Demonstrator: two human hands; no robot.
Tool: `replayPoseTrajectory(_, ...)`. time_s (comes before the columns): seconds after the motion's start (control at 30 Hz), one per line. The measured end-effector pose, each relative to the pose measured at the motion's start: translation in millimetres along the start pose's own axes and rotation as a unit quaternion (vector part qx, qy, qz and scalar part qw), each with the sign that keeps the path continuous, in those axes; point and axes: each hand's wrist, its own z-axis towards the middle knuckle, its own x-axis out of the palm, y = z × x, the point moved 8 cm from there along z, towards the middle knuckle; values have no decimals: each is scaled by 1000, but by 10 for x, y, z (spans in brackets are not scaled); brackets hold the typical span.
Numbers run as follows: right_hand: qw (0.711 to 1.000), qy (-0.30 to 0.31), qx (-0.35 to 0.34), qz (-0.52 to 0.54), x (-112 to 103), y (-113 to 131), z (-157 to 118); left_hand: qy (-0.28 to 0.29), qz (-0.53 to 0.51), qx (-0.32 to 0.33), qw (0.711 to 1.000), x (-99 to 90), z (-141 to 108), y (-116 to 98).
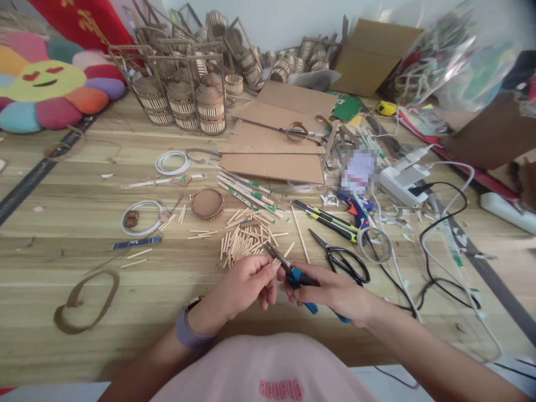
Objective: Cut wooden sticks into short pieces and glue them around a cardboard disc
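Observation:
My left hand (251, 282) pinches a thin wooden stick (289, 249) between thumb and fingertips. Wrapped around blue-and-black handles, my right hand (335, 293) holds a pair of cutting pliers (298, 276). The jaws are parted and lie at the stick, by my left fingertips; whether they touch it I cannot tell. Just beyond my hands is a loose pile of short cut sticks (240, 245). One longer stick (300, 234) lies to the right of the pile. A small round woven base (207, 204) rests left of it.
Black scissors (345, 262), a yellow-black utility knife (329, 219), a tape roll (374, 245) and a blue glue gun (355, 206) lie to the right, near cables and a white power strip (404, 184). Cardboard (272, 164) and small lidded baskets (182, 103) stand farther back.

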Motion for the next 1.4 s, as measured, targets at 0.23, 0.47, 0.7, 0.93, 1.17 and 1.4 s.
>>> replayPoseTrajectory(0.23, 999, -7, -14, -49, 3, -5, 13, -2, 53, 6, 999, -12, -24, -64)
replayPoseTrajectory(0.47, 986, -33, -72, -146, -3, 76, 15, 7, 79, 21, 997, -4, -38, -91)
replayPoseTrajectory(0.7, 991, -30, -102, -84, -52, 93, -9, -34, 106, 62, 992, -91, -66, -207)
replayPoseTrajectory(0.93, 937, -202, -127, -253, -380, 120, -132, -103, 184, 92, 973, -246, -107, -320)
replayPoseTrajectory(1.17, 839, -302, -268, -365, -265, 397, -141, -131, 379, 98, 911, -169, -72, -282)
replayPoseTrajectory(1.4, 822, -308, -240, -415, -189, 327, 56, -142, 509, 87, 845, -127, -30, -221)
